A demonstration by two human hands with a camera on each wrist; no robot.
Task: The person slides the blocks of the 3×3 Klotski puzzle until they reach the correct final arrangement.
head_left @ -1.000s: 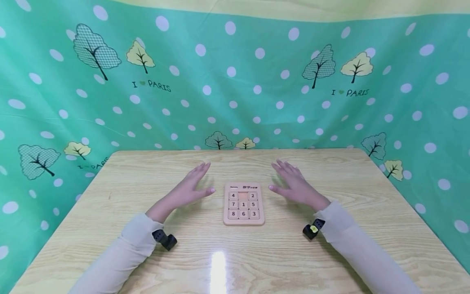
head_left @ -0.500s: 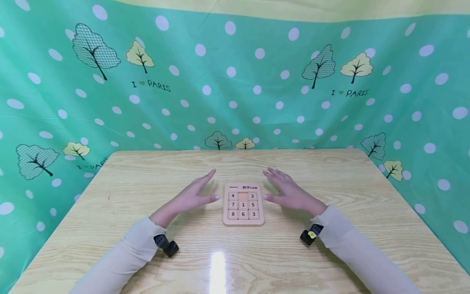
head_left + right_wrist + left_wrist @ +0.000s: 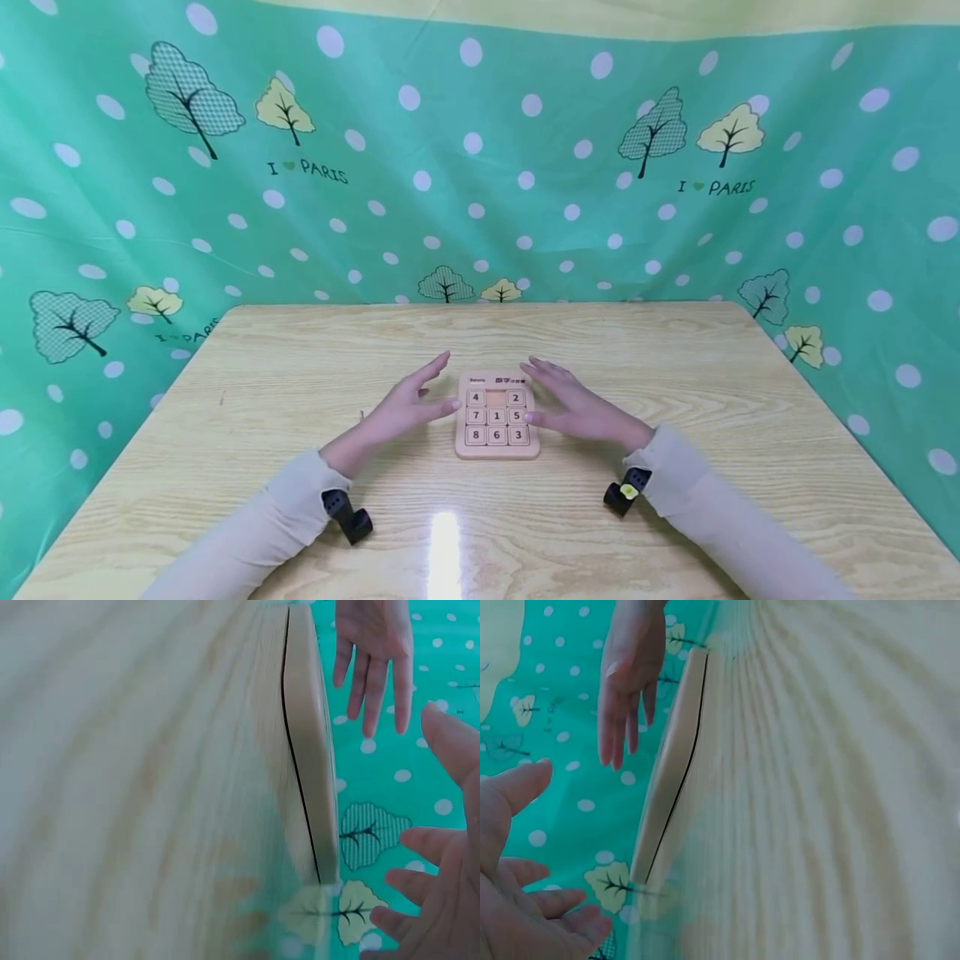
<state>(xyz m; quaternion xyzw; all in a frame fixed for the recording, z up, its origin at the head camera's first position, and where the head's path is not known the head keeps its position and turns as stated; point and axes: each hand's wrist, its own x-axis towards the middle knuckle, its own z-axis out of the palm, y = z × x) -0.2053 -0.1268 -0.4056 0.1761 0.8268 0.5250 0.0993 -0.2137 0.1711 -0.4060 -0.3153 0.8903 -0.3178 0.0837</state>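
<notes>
A pink number slide puzzle lies flat on the wooden table, its digits facing up. Its rows read 4, a gap, 2; then 7, 1, 5; then 8, 6, 3. My left hand is at the puzzle's left side, thumb tip right by the frame, fingers spread and holding nothing. On the other side my right hand has its thumb and fingertips overlapping the puzzle's right edge in the head view, also holding nothing. Both wrist views show the puzzle's side edge low on the table, with the opposite hand beyond it.
The light wooden table reaches back to a green dotted curtain printed with trees. Black wrist cameras are strapped at the left cuff and the right cuff. A bright reflection shows on the tabletop near the front.
Both hands have moved inward toward the puzzle, the left one rightward and the right one leftward. The puzzle and its tiles stay as they were.
</notes>
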